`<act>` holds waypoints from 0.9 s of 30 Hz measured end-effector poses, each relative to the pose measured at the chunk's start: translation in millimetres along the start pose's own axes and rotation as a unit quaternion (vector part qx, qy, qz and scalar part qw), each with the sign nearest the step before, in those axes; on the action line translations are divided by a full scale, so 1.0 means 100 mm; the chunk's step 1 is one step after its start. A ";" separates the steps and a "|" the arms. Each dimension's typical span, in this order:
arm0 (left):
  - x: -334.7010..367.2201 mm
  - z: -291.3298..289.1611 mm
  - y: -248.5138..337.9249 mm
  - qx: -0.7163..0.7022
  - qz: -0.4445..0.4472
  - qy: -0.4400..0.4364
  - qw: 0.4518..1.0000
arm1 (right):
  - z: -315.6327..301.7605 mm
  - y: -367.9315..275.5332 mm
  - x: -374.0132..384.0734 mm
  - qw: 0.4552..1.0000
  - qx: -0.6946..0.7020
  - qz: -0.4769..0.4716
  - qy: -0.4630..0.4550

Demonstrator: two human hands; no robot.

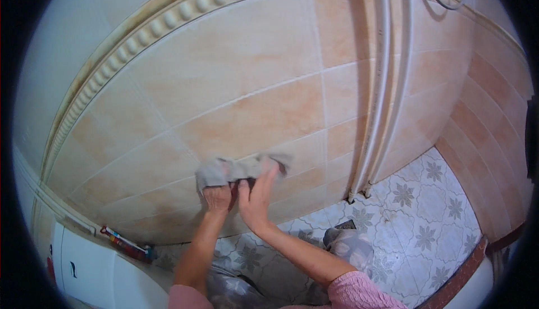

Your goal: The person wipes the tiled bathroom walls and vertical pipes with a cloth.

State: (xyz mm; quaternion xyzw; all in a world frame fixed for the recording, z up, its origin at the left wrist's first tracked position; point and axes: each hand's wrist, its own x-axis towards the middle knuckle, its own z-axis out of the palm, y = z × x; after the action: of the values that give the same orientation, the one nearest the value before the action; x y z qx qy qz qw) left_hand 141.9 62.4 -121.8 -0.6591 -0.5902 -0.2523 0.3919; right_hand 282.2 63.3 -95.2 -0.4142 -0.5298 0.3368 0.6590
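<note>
A grey cloth (pixel 241 169) is bunched against the beige and orange tiled wall (pixel 264 112), low down and near the middle. My left hand (pixel 218 196) is closed on the cloth's left end, which covers its fingers. Beside it, my right hand (pixel 258 201) grips the cloth's right part, with the thumb toward the left hand and the fingers pointing up the wall. Some fingertips are blurred or hidden by the folds.
Two white vertical pipes (pixel 377 95) run down the wall to the patterned floor (pixel 412 213). A grey plastic-covered bundle (pixel 351 246) lies right of my forearms. At lower left stand a white cabinet (pixel 84 269) and a red-and-white tube (pixel 126 243). A raised moulding (pixel 185 10) crosses the wall above.
</note>
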 end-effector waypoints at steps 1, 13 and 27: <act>-0.03 -0.09 -0.04 0.053 -0.107 0.022 0.993 | -0.02 -0.07 -0.02 0.987 -0.037 -0.152 -0.045; -0.90 0.07 0.40 -0.097 -0.182 -0.086 0.975 | -0.02 0.97 -0.21 0.848 -0.312 -0.362 -0.230; -0.70 0.09 0.36 -0.197 -0.521 0.144 0.818 | 0.17 0.67 -0.36 0.784 -0.358 -0.436 -0.257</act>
State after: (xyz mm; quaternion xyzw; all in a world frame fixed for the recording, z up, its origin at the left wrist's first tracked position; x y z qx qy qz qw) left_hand 163.9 29.5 -190.1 -0.2720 -0.7204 -0.6214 0.1443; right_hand 257.8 63.2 -169.8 -0.2433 -0.8864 -0.1064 0.3792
